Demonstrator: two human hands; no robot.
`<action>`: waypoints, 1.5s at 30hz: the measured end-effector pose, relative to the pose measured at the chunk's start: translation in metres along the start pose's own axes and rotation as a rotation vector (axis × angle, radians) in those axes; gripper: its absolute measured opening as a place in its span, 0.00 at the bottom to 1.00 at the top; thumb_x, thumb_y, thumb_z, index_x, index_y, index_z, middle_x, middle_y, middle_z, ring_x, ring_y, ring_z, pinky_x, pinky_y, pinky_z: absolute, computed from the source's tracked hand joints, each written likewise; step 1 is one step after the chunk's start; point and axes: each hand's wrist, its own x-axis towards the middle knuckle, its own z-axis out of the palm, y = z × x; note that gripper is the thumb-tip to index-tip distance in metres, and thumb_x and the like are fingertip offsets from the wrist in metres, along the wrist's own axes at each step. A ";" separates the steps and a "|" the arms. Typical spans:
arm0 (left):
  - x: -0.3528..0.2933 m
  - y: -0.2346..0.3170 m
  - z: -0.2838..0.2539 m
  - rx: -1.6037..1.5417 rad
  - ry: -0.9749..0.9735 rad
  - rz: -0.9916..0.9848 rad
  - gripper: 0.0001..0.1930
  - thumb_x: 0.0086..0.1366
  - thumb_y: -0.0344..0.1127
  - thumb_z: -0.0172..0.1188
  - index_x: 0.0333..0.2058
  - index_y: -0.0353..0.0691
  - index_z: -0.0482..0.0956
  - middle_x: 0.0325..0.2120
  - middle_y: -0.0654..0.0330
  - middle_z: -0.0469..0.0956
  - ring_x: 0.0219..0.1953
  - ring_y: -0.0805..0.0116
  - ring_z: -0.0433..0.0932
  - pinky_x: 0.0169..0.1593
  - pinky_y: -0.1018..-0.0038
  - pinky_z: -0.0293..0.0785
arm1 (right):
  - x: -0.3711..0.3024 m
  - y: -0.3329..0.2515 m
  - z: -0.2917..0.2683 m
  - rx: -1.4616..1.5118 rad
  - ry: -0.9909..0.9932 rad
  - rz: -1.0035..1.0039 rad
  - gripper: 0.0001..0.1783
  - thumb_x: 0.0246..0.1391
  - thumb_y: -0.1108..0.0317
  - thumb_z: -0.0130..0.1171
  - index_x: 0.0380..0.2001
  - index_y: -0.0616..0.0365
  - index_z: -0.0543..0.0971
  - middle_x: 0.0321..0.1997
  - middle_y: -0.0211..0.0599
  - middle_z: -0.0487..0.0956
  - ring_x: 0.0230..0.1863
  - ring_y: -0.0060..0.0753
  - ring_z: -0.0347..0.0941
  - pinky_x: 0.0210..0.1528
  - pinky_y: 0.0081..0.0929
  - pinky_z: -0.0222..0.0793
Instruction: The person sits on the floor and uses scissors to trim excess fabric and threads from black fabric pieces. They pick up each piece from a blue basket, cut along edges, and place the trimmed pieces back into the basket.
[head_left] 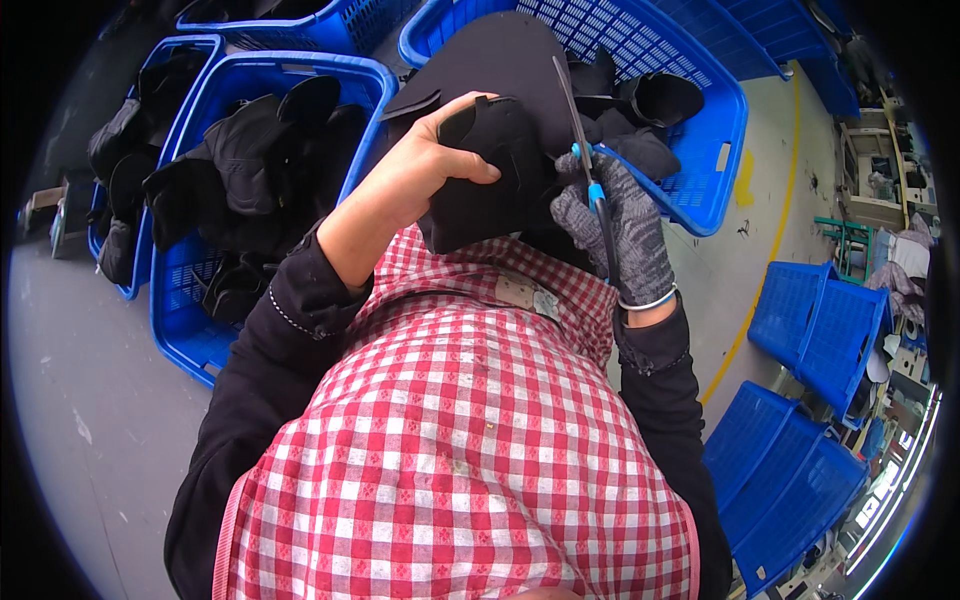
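My bare left hand (435,165) is closed on a black fabric cap (490,195), its thumb pressed on the near face. A broad, rounded black piece (495,70), brim-like in shape, rises just beyond the fingers; I cannot tell whether it belongs to the same cap. In my right hand (630,225), which wears a grey knitted glove, is a pair of scissors (598,195) with a long thin metal blade and light blue parts. The blade points away from me, along the right side of the black fabric. The fingers are wrapped round the handle, partly hiding it.
A blue plastic crate (735,150) holding black caps stands ahead. To the left are another loaded crate (375,75) and a narrower one (215,45). Stacked blue crates (810,320) stand at the right, near a yellow floor line (740,345). A red-checked apron (460,440) covers my front.
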 end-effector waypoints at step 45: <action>0.026 -0.072 0.014 -0.138 -0.082 0.103 0.15 0.66 0.30 0.70 0.49 0.42 0.78 0.40 0.70 0.78 0.44 0.80 0.78 0.53 0.81 0.76 | -0.050 -0.004 0.012 -0.176 0.043 0.253 0.30 0.51 0.52 0.78 0.52 0.57 0.81 0.43 0.45 0.86 0.43 0.47 0.85 0.48 0.36 0.79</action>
